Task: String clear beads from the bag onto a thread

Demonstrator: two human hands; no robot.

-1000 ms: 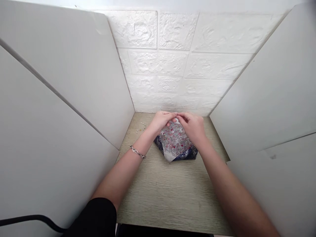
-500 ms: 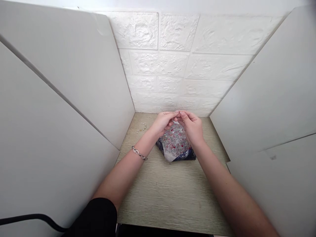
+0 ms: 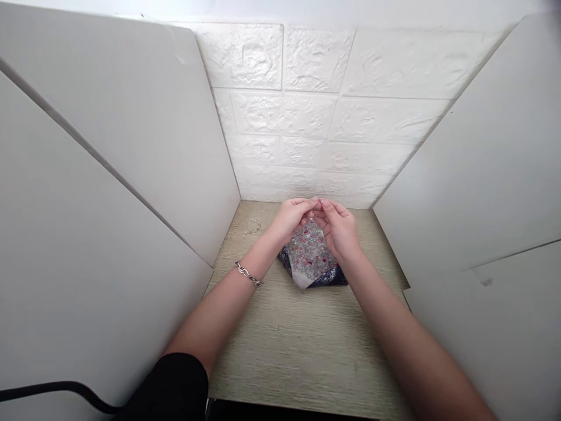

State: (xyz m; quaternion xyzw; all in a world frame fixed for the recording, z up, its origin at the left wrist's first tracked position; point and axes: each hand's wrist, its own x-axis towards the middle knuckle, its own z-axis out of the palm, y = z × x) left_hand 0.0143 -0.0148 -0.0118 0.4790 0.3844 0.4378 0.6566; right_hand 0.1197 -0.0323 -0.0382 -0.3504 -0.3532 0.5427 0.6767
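A dark blue cloth [image 3: 333, 277] lies on the wooden table, holding a heap of small clear, white and red beads [image 3: 307, 252]. Above its far edge my left hand [image 3: 293, 217] and my right hand [image 3: 337, 227] meet, fingertips pinched together. Something tiny sits between the fingertips; it looks like a bead or thread, too small to tell. A chain bracelet [image 3: 249, 274] hangs on my left wrist.
White panels wall the narrow table [image 3: 298, 345] on the left [image 3: 109, 193] and right [image 3: 477, 175]; a white brick-pattern wall [image 3: 324, 117] closes the back. A few loose beads [image 3: 252, 228] lie at the far left. A black cable [image 3: 56, 389] runs at the lower left.
Both hands have drawn slightly closer together and lifted a little over the beads. The cloth and beads have not moved.
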